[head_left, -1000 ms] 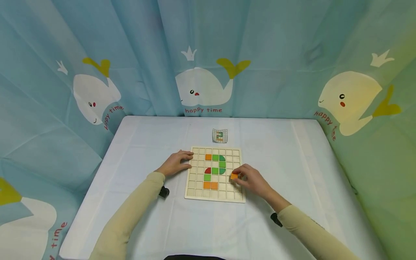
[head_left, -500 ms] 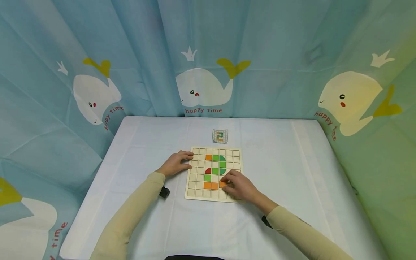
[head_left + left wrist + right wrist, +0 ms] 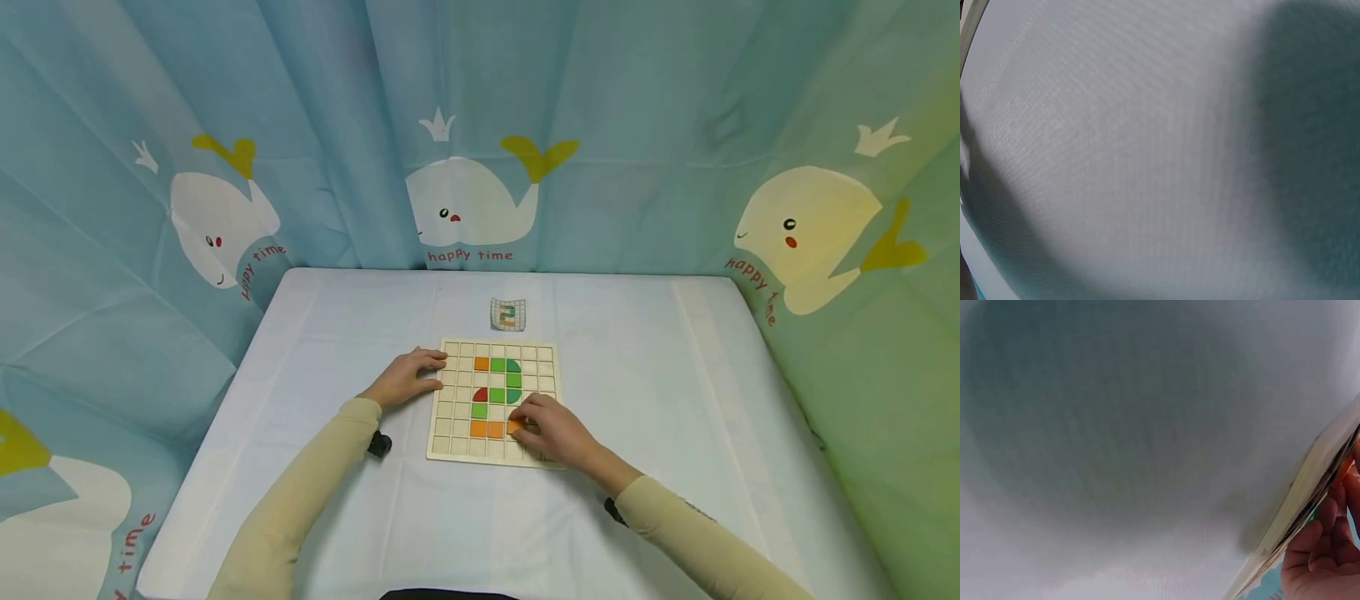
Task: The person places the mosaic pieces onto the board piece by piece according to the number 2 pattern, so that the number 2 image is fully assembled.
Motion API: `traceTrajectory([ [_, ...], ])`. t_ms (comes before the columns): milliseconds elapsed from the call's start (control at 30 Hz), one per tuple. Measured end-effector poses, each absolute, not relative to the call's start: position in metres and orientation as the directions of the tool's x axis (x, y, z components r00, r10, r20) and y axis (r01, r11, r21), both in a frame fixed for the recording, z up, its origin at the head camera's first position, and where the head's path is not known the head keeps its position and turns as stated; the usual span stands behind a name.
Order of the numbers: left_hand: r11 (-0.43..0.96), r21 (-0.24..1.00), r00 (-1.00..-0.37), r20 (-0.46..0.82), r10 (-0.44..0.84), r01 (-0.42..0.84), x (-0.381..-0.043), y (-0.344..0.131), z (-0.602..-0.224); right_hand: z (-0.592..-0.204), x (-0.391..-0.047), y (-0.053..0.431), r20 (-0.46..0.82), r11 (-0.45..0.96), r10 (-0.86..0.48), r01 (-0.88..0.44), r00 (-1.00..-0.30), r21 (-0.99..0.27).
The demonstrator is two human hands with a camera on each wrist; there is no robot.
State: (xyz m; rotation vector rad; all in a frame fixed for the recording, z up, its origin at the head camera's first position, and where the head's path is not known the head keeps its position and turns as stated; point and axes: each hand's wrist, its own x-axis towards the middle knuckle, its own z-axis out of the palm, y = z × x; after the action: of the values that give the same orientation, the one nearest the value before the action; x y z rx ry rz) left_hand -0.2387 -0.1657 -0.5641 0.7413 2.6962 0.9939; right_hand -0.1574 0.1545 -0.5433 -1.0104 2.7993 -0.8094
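A pale wooden grid board [image 3: 450,447] lies flat on the table, with coloured tiles set in several of its cells. My right hand [image 3: 557,427] pinches an orange square tile [image 3: 514,426] between thumb and fingers, low over the board. That tile sits just right of two orange tiles [image 3: 487,429] lying side by side. Above them are green squares [image 3: 479,411], a red quarter-round tile [image 3: 481,395] and dark green rounded ones [image 3: 513,365]. At the board's left edge my left hand [image 3: 406,377] rests with extended fingers. The right wrist view shows the curled fingers [image 3: 1310,540] beside the board's edge.
A small card [image 3: 508,315] printed with a coloured grid pattern lies behind the board. The white-clothed table [image 3: 360,317] is bordered by a blue whale-print curtain [image 3: 630,208]. The left wrist view is mostly blurred cloth.
My right hand has carried the orange tile left and slightly nearer, from the board's right side to beside the two orange tiles. Over the last half second it barely moves. The left hand stays put.
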Motion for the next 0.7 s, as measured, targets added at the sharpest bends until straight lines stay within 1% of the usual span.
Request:
traceTrajectory([
  [233, 0.656, 0.65, -0.862, -0.001, 0.506, 0.384, -0.2383, -0.1655, -0.5635, -0.5418, -0.1579, 0.1592, 0.107, 0.641, -0.624, -0.586, -0.774, -0.496],
  [433, 0.655, 0.654, -0.864, -0.001, 0.503, 0.38, -0.2392, -0.1662, -0.5646, -0.5433, -0.1581, 0.1567, 0.139, 0.61, -0.633, -0.602, -0.761, -0.515],
  [567, 0.652, 0.652, -0.861, 0.002, 0.509, 0.387, -0.2398, -0.1666, -0.5654, -0.543, -0.1587, 0.1537, 0.158, 0.616, -0.627, -0.61, -0.762, -0.498],
  [700, 0.652, 0.651, -0.859, 0.0, 0.511, 0.388, -0.2402, -0.1666, -0.5663, -0.5415, -0.1597, 0.1528, 0.136, 0.625, -0.628, -0.601, -0.766, -0.498],
])
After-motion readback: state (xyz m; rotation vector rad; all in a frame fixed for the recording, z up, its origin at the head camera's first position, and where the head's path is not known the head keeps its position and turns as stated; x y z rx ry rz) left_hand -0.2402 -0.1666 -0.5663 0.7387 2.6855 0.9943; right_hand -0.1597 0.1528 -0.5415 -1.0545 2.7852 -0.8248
